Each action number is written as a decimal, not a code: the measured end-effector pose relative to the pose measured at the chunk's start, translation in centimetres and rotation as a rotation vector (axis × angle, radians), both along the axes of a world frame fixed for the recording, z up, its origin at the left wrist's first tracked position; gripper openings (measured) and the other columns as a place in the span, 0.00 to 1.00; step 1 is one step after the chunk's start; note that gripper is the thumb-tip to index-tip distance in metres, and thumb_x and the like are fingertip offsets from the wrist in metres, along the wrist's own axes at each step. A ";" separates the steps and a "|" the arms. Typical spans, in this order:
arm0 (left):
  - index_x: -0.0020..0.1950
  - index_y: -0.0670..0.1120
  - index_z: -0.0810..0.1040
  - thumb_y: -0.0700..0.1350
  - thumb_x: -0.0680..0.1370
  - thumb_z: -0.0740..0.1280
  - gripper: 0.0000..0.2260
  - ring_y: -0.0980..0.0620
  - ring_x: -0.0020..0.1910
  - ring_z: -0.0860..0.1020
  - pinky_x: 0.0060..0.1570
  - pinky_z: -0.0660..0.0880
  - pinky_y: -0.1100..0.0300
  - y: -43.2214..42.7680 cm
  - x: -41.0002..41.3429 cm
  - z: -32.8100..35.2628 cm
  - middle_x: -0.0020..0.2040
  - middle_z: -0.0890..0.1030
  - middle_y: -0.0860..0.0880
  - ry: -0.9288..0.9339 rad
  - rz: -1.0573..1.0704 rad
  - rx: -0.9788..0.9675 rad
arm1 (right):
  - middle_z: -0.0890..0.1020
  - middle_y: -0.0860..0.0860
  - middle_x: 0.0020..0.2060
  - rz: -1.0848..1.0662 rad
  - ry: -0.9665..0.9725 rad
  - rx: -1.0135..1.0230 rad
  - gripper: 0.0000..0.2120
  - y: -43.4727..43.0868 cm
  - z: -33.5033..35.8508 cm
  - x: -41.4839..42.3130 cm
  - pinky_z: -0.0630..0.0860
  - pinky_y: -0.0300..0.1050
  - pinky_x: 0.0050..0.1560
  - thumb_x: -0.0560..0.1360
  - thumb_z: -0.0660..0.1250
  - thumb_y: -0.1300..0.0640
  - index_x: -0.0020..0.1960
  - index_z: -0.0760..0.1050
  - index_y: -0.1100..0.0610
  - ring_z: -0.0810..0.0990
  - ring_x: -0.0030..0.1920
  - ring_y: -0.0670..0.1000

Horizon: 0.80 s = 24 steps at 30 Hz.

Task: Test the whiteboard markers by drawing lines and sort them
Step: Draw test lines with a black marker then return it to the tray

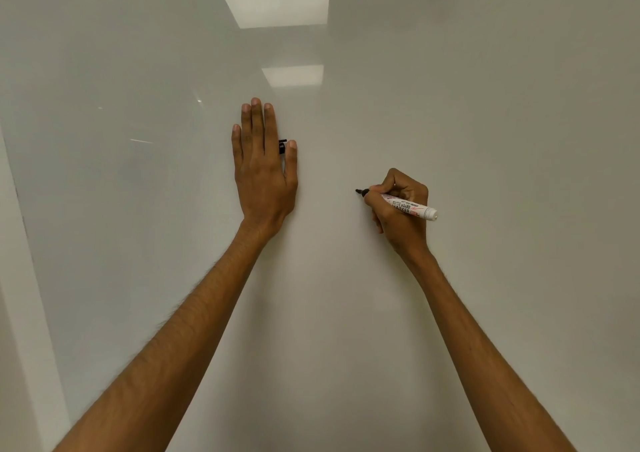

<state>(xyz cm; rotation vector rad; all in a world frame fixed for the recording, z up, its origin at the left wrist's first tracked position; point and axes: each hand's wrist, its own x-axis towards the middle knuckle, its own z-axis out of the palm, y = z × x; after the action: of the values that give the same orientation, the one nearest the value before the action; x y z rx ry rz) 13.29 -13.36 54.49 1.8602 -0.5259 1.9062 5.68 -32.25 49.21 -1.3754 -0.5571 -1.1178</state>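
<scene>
My left hand point(265, 178) lies flat on the whiteboard point(485, 105), fingers straight, with a black cap point(282, 147) tucked between thumb and forefinger. My right hand point(398, 225) grips the uncapped marker point(412, 207), tip pointing left at bare board. The left edge point(24, 226) is well away, with open surface all around.

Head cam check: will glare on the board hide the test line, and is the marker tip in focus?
Head view: two ceiling-light reflections glare high on the whiteboard, well above the marker in the right hand; around its tip the board is evenly lit; tip and label look sharp.
</scene>
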 end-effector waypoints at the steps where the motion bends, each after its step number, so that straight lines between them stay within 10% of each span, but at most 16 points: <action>1: 0.80 0.39 0.55 0.49 0.85 0.53 0.25 0.45 0.80 0.52 0.79 0.48 0.49 0.0 0.0 0.0 0.81 0.55 0.41 0.000 0.000 0.001 | 0.69 0.54 0.25 0.002 0.001 -0.002 0.12 0.0 0.0 0.0 0.64 0.36 0.24 0.67 0.66 0.66 0.33 0.63 0.66 0.65 0.24 0.52; 24: 0.80 0.38 0.53 0.39 0.75 0.54 0.32 0.45 0.80 0.50 0.79 0.46 0.48 0.1 -0.6 -0.2 0.81 0.54 0.40 0.006 -0.049 0.021 | 0.82 0.63 0.45 0.017 -0.050 0.101 0.06 -0.6 8.7 -0.9 0.69 0.35 0.25 0.76 0.69 0.66 0.43 0.73 0.60 0.79 0.29 0.48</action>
<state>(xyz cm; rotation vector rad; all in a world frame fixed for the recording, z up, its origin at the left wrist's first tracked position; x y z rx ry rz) 12.69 -13.31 54.32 1.8484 -0.5864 1.8696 4.80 -32.84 57.90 -1.2563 -0.5398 -1.1536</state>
